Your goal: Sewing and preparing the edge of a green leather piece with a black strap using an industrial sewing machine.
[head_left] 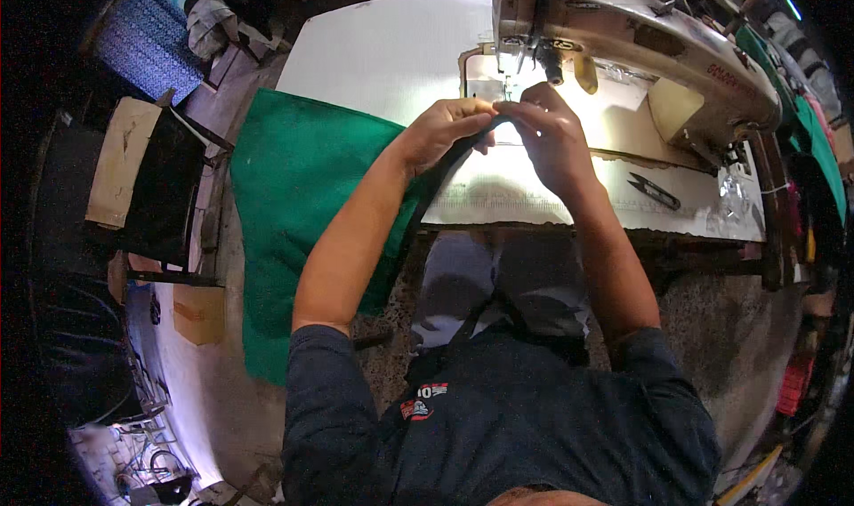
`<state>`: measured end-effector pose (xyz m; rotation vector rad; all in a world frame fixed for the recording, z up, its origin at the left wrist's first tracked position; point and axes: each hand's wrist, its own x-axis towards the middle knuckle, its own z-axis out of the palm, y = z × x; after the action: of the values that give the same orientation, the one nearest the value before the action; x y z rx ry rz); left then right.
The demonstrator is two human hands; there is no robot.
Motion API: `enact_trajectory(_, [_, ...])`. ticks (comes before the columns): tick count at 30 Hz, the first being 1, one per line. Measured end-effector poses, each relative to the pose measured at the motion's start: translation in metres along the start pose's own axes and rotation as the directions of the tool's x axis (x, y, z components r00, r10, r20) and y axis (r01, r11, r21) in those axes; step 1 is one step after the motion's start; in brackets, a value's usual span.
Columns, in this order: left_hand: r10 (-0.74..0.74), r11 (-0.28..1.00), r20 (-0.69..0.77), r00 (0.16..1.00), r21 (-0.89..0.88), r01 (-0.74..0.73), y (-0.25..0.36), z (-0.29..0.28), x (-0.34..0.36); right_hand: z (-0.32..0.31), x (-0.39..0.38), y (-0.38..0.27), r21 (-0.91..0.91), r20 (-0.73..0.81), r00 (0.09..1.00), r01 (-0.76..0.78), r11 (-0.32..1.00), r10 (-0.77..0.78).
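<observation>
A green fabric piece (302, 177) with a dark edge is draped over the white table (382, 39) and hangs down its front at the left. Both my hands pinch that edge just in front of the lit needle area of a sewing machine (623, 35). My left hand (449, 128) has its thumb and forefinger closed on the cloth, and my right hand (543, 128) holds it a little to the right, fingers curled. The exact point where the fingertips meet is partly hidden. Black thread snips (654, 190) lie on the table right of my right hand.
A dark seat with a cardboard piece (120, 159) stands at the left, near a blue patterned cloth (147, 35). The table's front edge runs above my lap. A machine motor or fitting (734, 172) is at the right, with more green cloth (814, 150) beyond it.
</observation>
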<state>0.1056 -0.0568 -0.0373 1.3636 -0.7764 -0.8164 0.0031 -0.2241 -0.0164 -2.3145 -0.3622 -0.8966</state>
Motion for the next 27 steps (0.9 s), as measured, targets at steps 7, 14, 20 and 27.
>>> enact_trajectory(7, [-0.003,0.991,-0.031,1.000,-0.137,-0.001,-0.007,-0.007,0.000,0.012,-0.010,0.001,0.138,0.028,0.995,-0.095,0.986,0.092])
enact_trajectory(14, [0.056,0.994,-0.122,0.991,-0.082,-0.066,-0.012,-0.005,0.000,0.014,-0.003,-0.011,0.260,0.072,0.926,-0.375,0.890,0.370])
enact_trajectory(20, [0.124,0.965,-0.288,0.950,0.257,-0.048,-0.012,0.004,-0.002,0.024,0.009,-0.016,0.338,0.181,0.768,-0.635,0.695,0.614])
enact_trajectory(27, [0.097,0.870,-0.181,0.979,-0.461,-0.171,-0.007,-0.009,-0.010,0.036,0.018,-0.008,0.614,0.283,0.834,-0.537,0.579,0.473])
